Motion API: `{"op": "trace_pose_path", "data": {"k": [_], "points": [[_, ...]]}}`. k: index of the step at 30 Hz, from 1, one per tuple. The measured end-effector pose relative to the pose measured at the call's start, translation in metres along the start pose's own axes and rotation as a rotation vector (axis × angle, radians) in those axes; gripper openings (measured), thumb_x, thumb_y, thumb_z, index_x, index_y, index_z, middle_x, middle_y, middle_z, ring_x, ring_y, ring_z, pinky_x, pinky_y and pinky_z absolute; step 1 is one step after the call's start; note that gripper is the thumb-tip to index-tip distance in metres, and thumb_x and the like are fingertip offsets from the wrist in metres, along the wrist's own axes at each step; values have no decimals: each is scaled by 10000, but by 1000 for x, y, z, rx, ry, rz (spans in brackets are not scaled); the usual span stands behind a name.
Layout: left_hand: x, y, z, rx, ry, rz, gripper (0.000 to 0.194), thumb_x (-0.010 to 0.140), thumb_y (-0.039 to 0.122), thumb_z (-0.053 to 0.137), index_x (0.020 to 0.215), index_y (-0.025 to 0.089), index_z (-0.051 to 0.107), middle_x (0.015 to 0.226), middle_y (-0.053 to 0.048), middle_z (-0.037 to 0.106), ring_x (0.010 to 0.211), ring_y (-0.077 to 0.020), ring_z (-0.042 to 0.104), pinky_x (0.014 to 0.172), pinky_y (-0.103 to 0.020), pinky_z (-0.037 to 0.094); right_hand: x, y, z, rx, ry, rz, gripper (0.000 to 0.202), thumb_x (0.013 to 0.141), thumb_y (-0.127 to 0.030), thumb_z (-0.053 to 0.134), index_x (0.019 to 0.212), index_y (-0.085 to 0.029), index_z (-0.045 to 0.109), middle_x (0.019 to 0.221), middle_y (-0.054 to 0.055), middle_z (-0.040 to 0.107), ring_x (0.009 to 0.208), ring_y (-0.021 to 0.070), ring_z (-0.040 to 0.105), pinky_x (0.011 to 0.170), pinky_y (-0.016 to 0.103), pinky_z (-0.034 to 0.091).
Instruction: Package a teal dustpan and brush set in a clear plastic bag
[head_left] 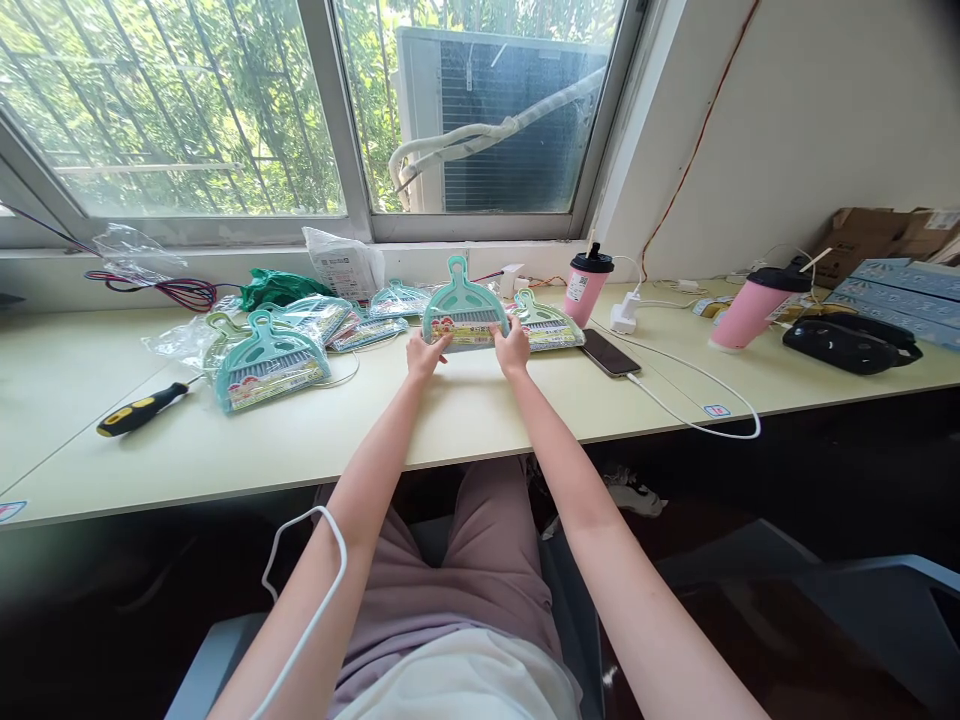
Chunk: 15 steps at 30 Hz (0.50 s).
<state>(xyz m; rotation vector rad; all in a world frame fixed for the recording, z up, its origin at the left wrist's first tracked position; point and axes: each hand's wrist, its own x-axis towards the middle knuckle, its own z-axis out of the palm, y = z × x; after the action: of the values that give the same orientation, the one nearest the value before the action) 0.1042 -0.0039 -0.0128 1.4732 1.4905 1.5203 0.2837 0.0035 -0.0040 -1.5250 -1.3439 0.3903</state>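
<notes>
Between my two hands is a teal mini dustpan and brush set (465, 300) with a printed label band, held upright just above the table. My left hand (426, 355) grips its lower left edge, thumb in front. At the opposite lower corner, my right hand (512, 347) grips it the same way. Just behind my right hand lies a green dustpan set (551, 325). To the left, another teal dustpan set (270, 365) leans on a green one, and several flat packaged sets (322, 318) lie behind them.
A yellow-black screwdriver (142, 410) lies at left. On the right are a phone (609, 353) on a white cable, a charger plug (624, 315), two pink cups (587, 288) and a black case (847, 343). Plastic bags and wires line the window side of the table (315, 450).
</notes>
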Motion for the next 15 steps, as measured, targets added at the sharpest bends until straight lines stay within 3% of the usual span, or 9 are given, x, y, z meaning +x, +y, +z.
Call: {"op": "trace_pose_path", "data": {"k": [5, 9, 15], "points": [[5, 0, -1, -192, -73, -39, 347, 799, 406, 676, 1011, 131, 663, 1017, -98, 702, 572, -135, 651, 453, -251, 545, 3, 0, -5, -1, 47, 19, 414, 893, -359, 603, 1271, -191, 591, 1119, 118, 717, 1044, 291, 634, 881, 389, 465], [12, -4, -4, -233, -62, -54, 294, 867, 384, 552, 925, 116, 659, 907, -81, 685, 527, -113, 605, 437, -246, 542, 4, 1, -3, 25, 34, 28, 418, 893, -380, 616, 1267, -195, 604, 1126, 111, 715, 1037, 280, 637, 873, 365, 457], [18, -13, -5, -116, 13, -39, 245, 872, 373, 544, 793, 151, 610, 739, -36, 636, 439, -100, 555, 414, -226, 489, 4, 4, 1, 10, -42, 79, 470, 1033, -406, 255, 1273, -209, 608, 952, 92, 714, 923, 267, 672, 840, 379, 470]]}}
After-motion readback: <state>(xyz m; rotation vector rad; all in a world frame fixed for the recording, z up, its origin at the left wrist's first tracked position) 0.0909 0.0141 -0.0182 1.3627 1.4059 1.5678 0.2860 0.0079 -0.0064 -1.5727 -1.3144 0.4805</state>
